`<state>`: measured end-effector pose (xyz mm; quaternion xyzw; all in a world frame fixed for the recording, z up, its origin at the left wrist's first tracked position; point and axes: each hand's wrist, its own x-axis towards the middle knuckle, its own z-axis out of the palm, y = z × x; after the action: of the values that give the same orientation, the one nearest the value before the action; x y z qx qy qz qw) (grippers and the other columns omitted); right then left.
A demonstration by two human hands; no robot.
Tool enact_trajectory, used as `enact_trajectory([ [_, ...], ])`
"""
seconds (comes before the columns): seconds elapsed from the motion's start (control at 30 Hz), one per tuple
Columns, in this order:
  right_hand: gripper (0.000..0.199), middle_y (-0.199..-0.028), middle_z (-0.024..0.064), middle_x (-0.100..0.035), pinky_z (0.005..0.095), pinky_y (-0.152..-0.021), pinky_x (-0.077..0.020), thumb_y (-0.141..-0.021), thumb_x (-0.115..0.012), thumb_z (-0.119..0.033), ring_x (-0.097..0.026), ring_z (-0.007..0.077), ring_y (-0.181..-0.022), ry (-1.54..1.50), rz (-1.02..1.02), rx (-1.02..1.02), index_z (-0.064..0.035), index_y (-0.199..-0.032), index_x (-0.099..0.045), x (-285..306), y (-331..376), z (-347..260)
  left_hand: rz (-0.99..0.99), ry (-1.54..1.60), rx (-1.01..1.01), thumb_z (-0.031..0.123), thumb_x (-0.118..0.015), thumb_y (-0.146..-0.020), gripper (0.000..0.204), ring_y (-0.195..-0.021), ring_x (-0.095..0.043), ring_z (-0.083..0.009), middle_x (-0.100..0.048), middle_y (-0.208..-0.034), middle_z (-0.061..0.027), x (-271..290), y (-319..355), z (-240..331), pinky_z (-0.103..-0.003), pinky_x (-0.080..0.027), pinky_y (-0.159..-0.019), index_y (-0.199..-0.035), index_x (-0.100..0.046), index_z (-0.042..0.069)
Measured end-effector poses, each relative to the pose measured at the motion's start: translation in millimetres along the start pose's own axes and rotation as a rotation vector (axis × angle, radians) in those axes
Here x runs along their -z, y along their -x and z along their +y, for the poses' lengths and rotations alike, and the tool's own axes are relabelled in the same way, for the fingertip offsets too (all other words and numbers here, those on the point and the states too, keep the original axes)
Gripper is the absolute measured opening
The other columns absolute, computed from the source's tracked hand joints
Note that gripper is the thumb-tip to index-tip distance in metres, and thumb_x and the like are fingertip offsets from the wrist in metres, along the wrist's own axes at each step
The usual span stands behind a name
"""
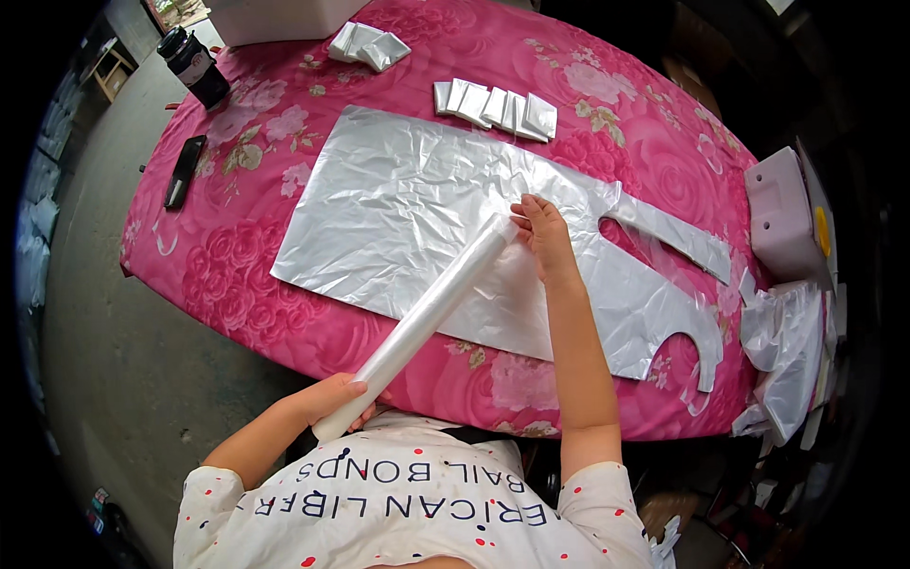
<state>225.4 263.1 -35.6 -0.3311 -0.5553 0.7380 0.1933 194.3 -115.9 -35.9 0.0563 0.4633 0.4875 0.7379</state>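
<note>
A long, whitish roll of plastic film (pixel 427 318) slants across the front of me, its lower end close to my shirt. My left hand (pixel 343 400) is wrapped round that lower end. At the upper end, the pinched fingers of my right hand (pixel 540 228) touch the film's edge; exactly how much they grip is hard to see. Beneath the roll lies a flat, wrinkled, silvery plastic sheet (pixel 379 199), shaped like a vest-type bag or apron, with curved cut-outs and strap-like ends toward the right.
Folded silvery packets (pixel 498 109) lie in a row beyond the sheet, with another pile (pixel 370 45) farther back. On the pink floral tablecloth (pixel 256 284) are a dark phone (pixel 185 173) and a black bottle (pixel 194 68). A white box (pixel 787 204) and crumpled clear plastic (pixel 785 351) stand right.
</note>
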Motion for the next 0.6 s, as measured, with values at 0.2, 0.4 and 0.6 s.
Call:
enact_trajectory([
  [0.2,0.028,-0.071,-0.002,-0.058,0.0173,-0.054,-0.0379,-0.087,-0.059,-0.031,-0.049,0.0029,-0.058,0.413,-0.377,-0.211,-0.0038,-0.092,-0.063,12,1,-22,0.015,0.067,0.036,0.053,-0.056,-0.083,0.06,-0.058,-0.053,-0.0098,-0.054,-0.072,-0.0029,0,12,-7,-0.024,-0.046,-0.055,-0.114,-0.054,0.001],
  [0.4,0.017,-0.068,-0.0023,-0.057,0.0198,-0.054,-0.0397,-0.08,-0.067,-0.02,-0.051,0.0056,-0.059,0.463,-0.613,-0.308,-0.0046,-0.087,-0.064,10,-3,-27,-0.001,0.041,0.042,0.054,-0.059,-0.08,0.062,-0.059,-0.055,-0.0094,-0.055,-0.073,-0.0026,3,12,-9,-0.023,-0.047,-0.055,-0.114,-0.055,0.002],
  [0.6,0.015,-0.072,0.0006,-0.06,0.022,-0.06,-0.044,-0.076,-0.071,-0.013,-0.053,0.009,-0.062,0.399,-0.466,-0.273,-0.0028,-0.084,-0.064,15,-6,-30,0.024,-0.047,0.068,0.055,-0.063,-0.075,0.068,-0.062,-0.056,-0.009,-0.058,-0.077,-0.0037,6,19,-8,-0.023,-0.047,-0.058,-0.115,-0.054,0.001],
])
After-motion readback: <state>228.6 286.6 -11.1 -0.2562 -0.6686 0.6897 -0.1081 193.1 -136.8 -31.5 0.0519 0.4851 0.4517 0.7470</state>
